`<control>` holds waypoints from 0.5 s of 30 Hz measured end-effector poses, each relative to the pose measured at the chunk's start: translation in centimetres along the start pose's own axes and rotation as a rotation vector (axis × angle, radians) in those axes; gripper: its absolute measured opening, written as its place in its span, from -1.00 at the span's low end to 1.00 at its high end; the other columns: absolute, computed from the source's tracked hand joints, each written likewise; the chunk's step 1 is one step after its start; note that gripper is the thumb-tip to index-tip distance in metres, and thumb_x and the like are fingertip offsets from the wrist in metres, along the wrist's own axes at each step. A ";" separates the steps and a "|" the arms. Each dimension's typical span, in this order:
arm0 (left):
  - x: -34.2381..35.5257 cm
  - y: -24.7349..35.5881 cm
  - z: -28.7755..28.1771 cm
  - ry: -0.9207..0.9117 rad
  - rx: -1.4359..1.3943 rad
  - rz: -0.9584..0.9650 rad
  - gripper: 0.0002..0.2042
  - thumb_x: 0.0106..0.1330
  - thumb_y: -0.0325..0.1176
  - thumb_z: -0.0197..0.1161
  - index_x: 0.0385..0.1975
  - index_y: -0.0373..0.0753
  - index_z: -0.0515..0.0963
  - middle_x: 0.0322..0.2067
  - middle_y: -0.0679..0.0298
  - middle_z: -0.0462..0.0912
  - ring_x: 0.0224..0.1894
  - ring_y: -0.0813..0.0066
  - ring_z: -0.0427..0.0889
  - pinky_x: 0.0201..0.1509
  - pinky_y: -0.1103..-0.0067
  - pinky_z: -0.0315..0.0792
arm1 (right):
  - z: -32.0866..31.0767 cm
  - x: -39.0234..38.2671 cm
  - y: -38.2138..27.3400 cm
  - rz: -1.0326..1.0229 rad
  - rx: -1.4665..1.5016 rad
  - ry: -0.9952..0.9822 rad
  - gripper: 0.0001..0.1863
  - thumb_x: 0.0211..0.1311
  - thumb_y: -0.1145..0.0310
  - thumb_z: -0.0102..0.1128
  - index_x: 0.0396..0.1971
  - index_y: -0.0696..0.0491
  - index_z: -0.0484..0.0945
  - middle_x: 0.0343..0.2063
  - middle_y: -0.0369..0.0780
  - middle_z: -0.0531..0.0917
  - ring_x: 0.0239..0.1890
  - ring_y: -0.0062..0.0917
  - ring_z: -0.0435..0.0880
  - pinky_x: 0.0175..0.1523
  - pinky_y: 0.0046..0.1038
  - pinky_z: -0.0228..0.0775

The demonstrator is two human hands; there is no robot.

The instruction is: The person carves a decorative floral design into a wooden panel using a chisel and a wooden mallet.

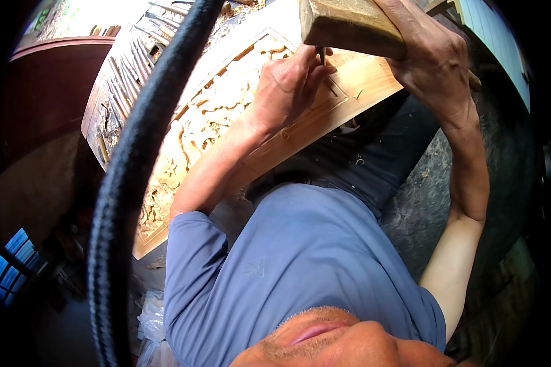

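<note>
A pale wooden panel (pixel 370 76) carved with leafy relief lies slanted across the work surface. My left hand (pixel 288 88) rests low over its right part, fingers closed around a narrow chisel (pixel 322 56). Only a short dark length of the chisel shows; its upper end is hidden behind the mallet. My right hand (pixel 431 67) grips a blocky wooden mallet (pixel 352 27), held just above the left hand. Most of the mallet's handle is covered by that hand. From this view I cannot tell whether mallet and chisel touch.
Several carving tools (pixel 128 79) lie in rows at the bench's left side. A thick black braided cable (pixel 144 116) crosses the view near the camera. Small wood shavings (pixel 358 95) sit on the panel. Clear plastic bags (pixel 153 318) are at lower left, beside a reddish-brown panel (pixel 58 85) farther up.
</note>
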State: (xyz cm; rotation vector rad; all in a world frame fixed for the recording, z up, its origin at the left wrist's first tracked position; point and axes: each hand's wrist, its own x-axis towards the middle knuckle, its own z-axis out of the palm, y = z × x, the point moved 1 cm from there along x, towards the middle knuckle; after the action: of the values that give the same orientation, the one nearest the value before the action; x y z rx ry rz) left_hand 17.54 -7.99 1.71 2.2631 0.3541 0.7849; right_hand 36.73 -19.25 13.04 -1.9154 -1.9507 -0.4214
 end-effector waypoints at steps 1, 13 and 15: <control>-0.1 -0.1 -0.1 -0.004 0.019 -0.003 -0.86 0.34 -0.52 0.33 -0.21 -0.28 0.49 -0.51 0.13 0.68 -0.46 0.09 0.74 -0.41 0.35 0.57 | 0.6 0.1 0.0 0.002 0.043 0.066 -0.40 -0.15 0.49 0.35 0.06 0.10 0.58 -0.37 -0.08 0.67 -0.33 -0.13 0.71 -0.22 -0.21 0.56; 0.2 -1.8 0.7 0.064 -0.365 -0.243 -0.89 0.35 -0.60 0.32 -0.23 -0.29 0.54 -0.46 0.23 0.78 -0.37 0.52 0.81 -0.28 0.59 0.63 | -0.7 0.2 1.7 0.272 0.541 0.307 -0.64 0.06 0.48 0.39 -0.09 0.19 0.62 -0.33 -0.14 0.74 -0.30 -0.39 0.76 -0.18 -0.38 0.59; 0.4 -1.8 0.9 0.045 -0.258 -0.164 -0.87 0.32 -0.59 0.34 -0.24 -0.29 0.52 -0.49 0.20 0.75 -0.42 0.41 0.80 -0.34 0.53 0.61 | -0.7 -0.3 1.9 0.293 0.739 0.357 -0.67 0.10 0.51 0.36 -0.09 0.19 0.63 -0.37 -0.21 0.73 -0.33 -0.49 0.74 -0.23 -0.44 0.57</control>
State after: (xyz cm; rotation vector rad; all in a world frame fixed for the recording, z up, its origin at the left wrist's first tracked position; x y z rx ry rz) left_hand 18.36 -7.06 0.10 1.9517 0.4279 0.7516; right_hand 38.62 -19.74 13.44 -1.4705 -1.3064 0.0501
